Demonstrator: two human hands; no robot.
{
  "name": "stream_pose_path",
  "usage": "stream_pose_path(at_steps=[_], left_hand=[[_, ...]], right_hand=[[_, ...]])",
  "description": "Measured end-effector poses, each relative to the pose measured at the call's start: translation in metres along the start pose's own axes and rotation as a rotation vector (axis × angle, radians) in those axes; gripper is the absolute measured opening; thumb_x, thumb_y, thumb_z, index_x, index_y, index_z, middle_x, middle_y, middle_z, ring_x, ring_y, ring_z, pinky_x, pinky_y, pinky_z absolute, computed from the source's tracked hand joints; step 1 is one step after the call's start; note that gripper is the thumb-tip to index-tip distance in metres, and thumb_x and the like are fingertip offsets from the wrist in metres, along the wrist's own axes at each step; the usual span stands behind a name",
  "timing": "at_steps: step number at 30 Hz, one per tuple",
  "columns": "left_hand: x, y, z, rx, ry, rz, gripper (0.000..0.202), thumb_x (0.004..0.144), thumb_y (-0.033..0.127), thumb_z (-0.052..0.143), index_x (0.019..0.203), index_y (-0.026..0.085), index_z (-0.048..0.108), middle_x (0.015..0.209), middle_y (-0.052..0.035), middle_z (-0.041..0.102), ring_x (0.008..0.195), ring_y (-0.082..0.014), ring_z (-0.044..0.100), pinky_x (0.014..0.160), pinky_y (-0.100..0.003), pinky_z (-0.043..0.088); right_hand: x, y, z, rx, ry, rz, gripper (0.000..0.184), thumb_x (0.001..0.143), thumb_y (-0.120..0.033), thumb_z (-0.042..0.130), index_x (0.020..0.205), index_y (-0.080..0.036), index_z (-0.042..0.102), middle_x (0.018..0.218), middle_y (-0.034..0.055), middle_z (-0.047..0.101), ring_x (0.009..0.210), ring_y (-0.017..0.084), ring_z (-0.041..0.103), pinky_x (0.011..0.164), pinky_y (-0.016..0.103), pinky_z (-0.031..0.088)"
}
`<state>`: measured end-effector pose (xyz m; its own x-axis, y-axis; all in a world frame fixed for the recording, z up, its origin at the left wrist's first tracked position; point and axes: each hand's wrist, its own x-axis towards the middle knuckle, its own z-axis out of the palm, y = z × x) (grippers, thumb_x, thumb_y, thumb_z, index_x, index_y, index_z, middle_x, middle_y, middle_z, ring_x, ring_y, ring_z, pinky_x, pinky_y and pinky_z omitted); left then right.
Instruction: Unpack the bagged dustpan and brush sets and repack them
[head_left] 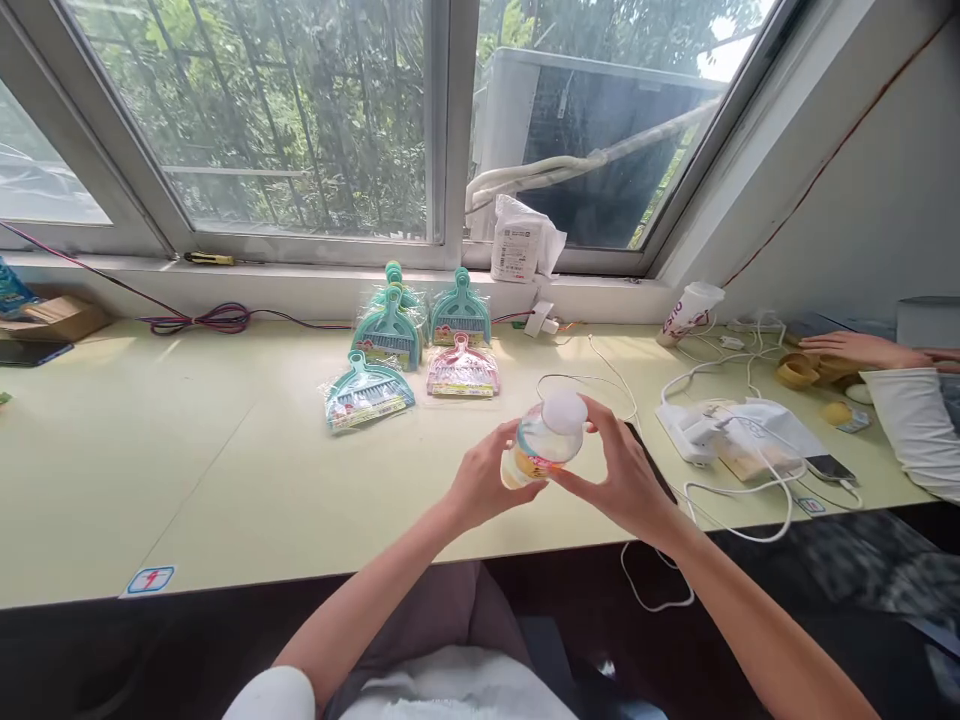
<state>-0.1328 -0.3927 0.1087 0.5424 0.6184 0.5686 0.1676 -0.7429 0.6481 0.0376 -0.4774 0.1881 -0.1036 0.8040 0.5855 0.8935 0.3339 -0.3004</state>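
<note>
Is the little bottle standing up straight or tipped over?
Tipped. The bottle leans with its white cap up and right, held above the table by the left hand and right hand.

Daylight through wide windows (pixel 285 120) over a pale green table (pixel 187 470); grey wall (pixel 885 200) to the right

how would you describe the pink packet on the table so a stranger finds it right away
Start at the window, then drop to the pale green table below its centre post. Among the wrapped dustpan sets there, it is the pink set; the others are teal.
</note>
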Motion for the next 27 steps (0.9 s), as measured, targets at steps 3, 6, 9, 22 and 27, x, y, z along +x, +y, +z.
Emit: stream_pose_path(at_steps=[3, 6, 9, 22, 27], left_hand=[[-0.034, 0.017, 0.001, 0.094, 0.034, 0.08, 0.074, 0.066, 0.031, 0.071, 0.132, 0.024, 0.04, 0.117, -0.0108, 0.058, 0.105, -0.0279, 0.062, 0.082, -0.039, 0.055], [-0.067, 0.024, -0.001, 0.191, 0.001, 0.151, 0.08, 0.063, 0.029, 0.072, 0.136, 0.029, 0.04, 0.109, -0.0086, 0.057, 0.094, -0.0259, 0.066, 0.068, -0.034, 0.057], [-0.092, 0.031, -0.009, 0.185, 0.009, 0.2, 0.086, 0.063, 0.022, 0.069, 0.142, 0.031, 0.037, 0.108, -0.0089, 0.058, 0.099, -0.0265, 0.067, 0.067, -0.031, 0.058], [-0.09, 0.022, -0.042, -0.999, -1.082, 0.135, 0.094, 0.041, 0.058, 0.085, 0.119, 0.014, 0.06, 0.081, -0.0045, 0.072, 0.056, -0.0161, 0.064, 0.054, -0.02, 0.053], [-0.073, 0.019, -0.063, -0.945, -1.11, 0.137, 0.091, 0.045, 0.058, 0.085, 0.122, 0.018, 0.058, 0.085, -0.0048, 0.073, 0.061, -0.0173, 0.066, 0.056, -0.021, 0.053]], right_hand=[[-0.021, -0.027, -0.023, -0.038, 0.05, -0.137, 0.044, 0.091, -0.054, 0.048, 0.124, -0.025, 0.047, 0.108, 0.0087, 0.066, 0.088, 0.023, 0.062, 0.072, 0.035, 0.045], [-0.039, -0.047, -0.039, -0.243, 0.159, -0.248, 0.032, 0.091, -0.054, 0.047, 0.089, -0.023, 0.056, 0.071, 0.0031, 0.062, 0.063, 0.019, 0.053, 0.058, 0.032, 0.036], [-0.053, -0.066, -0.05, -0.435, 0.179, -0.248, 0.035, 0.091, -0.05, 0.047, 0.068, -0.023, 0.051, 0.053, -0.0004, 0.047, 0.049, 0.016, 0.038, 0.052, 0.033, 0.025], [-0.069, -0.093, -0.068, -0.205, 0.09, -0.707, 0.034, 0.093, -0.031, 0.041, 0.062, -0.025, 0.054, 0.055, -0.0007, 0.043, 0.054, 0.015, 0.042, 0.051, 0.035, 0.032], [-0.084, -0.088, -0.072, -0.157, 0.04, -0.574, 0.025, 0.086, -0.054, 0.052, 0.089, -0.034, 0.066, 0.066, 0.0021, 0.059, 0.067, 0.02, 0.058, 0.057, 0.038, 0.043]])
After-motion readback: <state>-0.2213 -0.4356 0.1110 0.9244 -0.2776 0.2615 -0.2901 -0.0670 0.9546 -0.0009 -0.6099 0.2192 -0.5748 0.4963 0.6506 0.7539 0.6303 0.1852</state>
